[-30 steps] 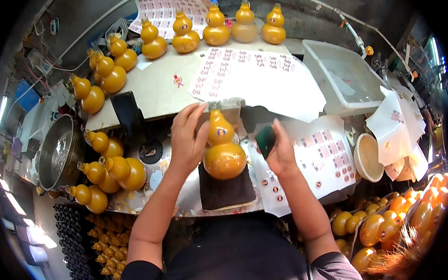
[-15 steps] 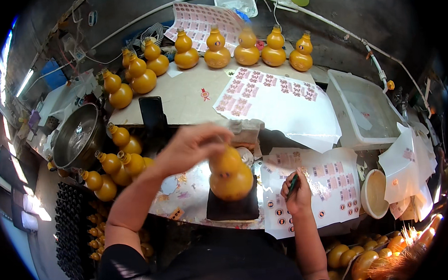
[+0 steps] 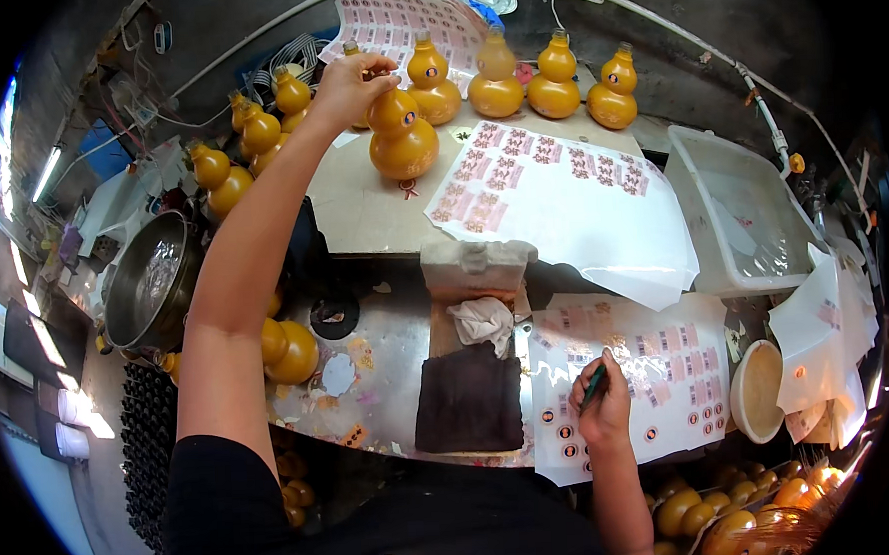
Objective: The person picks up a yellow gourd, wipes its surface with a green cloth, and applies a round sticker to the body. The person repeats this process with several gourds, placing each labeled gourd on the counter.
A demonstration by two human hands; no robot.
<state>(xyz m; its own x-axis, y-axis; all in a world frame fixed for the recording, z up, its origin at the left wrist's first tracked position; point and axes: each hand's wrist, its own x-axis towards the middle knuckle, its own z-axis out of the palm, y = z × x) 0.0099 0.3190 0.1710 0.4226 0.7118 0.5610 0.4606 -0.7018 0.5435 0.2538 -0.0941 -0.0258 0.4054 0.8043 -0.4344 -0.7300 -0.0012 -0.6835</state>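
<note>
My left hand (image 3: pixel 352 88) reaches far over the raised board and pinches the neck of a glossy yellow gourd bottle (image 3: pixel 405 150). A small round dark label shows on its upper bulb. Its base is at the board, close to a small red printed mark; I cannot tell whether it touches. My right hand (image 3: pixel 602 409) is closed around a slim dark green tool (image 3: pixel 595 382), its kind unclear, above a sheet of stickers (image 3: pixel 682 366). Between my arms lies a dark square pad (image 3: pixel 468 400) with nothing on it.
More gourd bottles (image 3: pixel 553 79) line the board's back edge and left side. A sheet with printed labels (image 3: pixel 561 213) covers the board's right. Beyond stand a white plastic tub (image 3: pixel 693 182) and a cream bowl (image 3: pixel 758 391). A metal basin (image 3: pixel 118 292) sits left; a crumpled cloth (image 3: pixel 481 322) lies behind the pad.
My left hand has carried the gourd bottle from the dark pad forward to the raised board. My right hand still holds the green tool in nearly the same place.
</note>
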